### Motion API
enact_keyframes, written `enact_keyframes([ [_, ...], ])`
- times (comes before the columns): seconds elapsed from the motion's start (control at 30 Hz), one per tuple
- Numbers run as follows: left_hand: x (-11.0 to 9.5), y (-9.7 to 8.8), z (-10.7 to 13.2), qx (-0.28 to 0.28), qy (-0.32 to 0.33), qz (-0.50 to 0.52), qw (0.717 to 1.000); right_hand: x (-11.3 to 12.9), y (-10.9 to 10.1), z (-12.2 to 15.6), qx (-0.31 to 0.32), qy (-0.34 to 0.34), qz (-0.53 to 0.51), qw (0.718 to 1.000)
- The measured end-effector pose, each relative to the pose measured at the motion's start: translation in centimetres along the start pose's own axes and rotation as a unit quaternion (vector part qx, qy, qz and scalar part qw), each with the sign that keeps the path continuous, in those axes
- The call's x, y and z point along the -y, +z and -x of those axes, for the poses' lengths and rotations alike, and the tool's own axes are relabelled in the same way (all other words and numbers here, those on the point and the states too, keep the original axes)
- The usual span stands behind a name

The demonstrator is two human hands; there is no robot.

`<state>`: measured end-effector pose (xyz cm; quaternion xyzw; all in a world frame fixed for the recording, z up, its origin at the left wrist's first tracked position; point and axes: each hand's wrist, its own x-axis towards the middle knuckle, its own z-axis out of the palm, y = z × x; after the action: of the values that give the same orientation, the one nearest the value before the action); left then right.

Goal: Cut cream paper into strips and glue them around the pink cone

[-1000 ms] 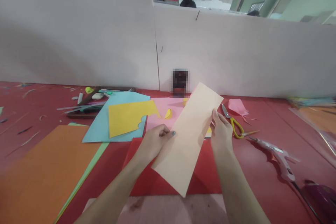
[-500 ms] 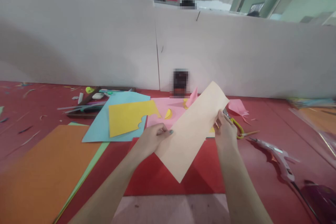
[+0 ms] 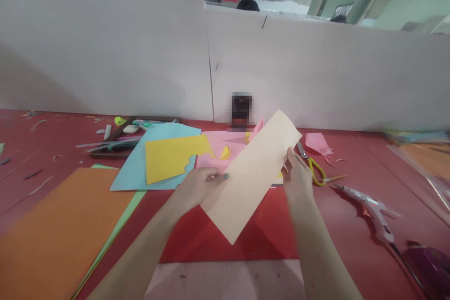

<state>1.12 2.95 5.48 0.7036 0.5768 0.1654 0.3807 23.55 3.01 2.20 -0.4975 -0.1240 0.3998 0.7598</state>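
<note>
I am holding the cream paper strip just above the red sheet, slanting from 7 to 1 o'clock. My left hand is pinching its 9 o'clock edge and my right hand is gripping its 3 o'clock edge. Its lower corner has been swinging toward 9 o'clock, so I am turning it, not laying it down. Scissors are lying at 3 o'clock of my right hand.

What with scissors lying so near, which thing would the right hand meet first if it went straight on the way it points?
Probably the white partition, though depth is unclear: the right hand grips the cream paper, and the scissors lie just right of its line.
</note>
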Motion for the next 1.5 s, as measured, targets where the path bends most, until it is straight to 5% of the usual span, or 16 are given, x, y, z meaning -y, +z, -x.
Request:
enact_keyframes([
  [0.07,0.5,-0.4,0.4,0.061,-0.012,-0.003,0.998,-0.2,0.3,0.3,-0.016,0.006,0.011,1.000],
  [0.17,1.2,-1.3,1.1,0.244,-0.046,-0.007,0.969,-0.7,0.7,0.8,-0.023,0.009,0.036,0.999],
  [0.23,1.2,-1.8,1.3,0.302,-0.050,0.011,0.952,-1.1,0.8,1.1,0.004,-0.001,0.062,0.998],
  [0.3,0.9,-2.0,1.2,0.258,-0.016,0.068,0.964,-1.4,1.0,1.6,0.046,-0.010,0.090,0.995],
  [0.37,0.4,-1.9,0.8,0.155,0.029,0.148,0.976,-1.3,1.3,2.2,0.093,-0.006,0.118,0.989],
  [0.5,-0.7,-1.5,0.3,0.007,0.030,0.234,0.972,-1.0,2.3,4.1,0.175,0.037,0.136,0.974],
  [0.6,-1.2,-1.3,0.5,-0.018,0.023,0.226,0.974,-1.0,2.9,5.2,0.214,0.046,0.133,0.966],
  [0.83,-1.1,-0.8,0.8,-0.051,-0.015,0.163,0.985,-0.8,3.1,5.6,0.209,-0.069,0.232,0.947],
  [1.07,-1.1,-0.1,0.7,-0.015,-0.055,0.130,0.990,-0.6,3.0,5.5,0.149,-0.136,0.256,0.945],
  [1.27,-0.7,0.2,1.0,0.107,-0.009,0.105,0.989,0.0,2.6,4.5,0.088,-0.147,0.229,0.958],
  [1.5,-0.6,0.1,1.3,0.177,-0.015,0.135,0.975,0.2,1.9,3.6,0.078,-0.163,0.245,0.953],
])
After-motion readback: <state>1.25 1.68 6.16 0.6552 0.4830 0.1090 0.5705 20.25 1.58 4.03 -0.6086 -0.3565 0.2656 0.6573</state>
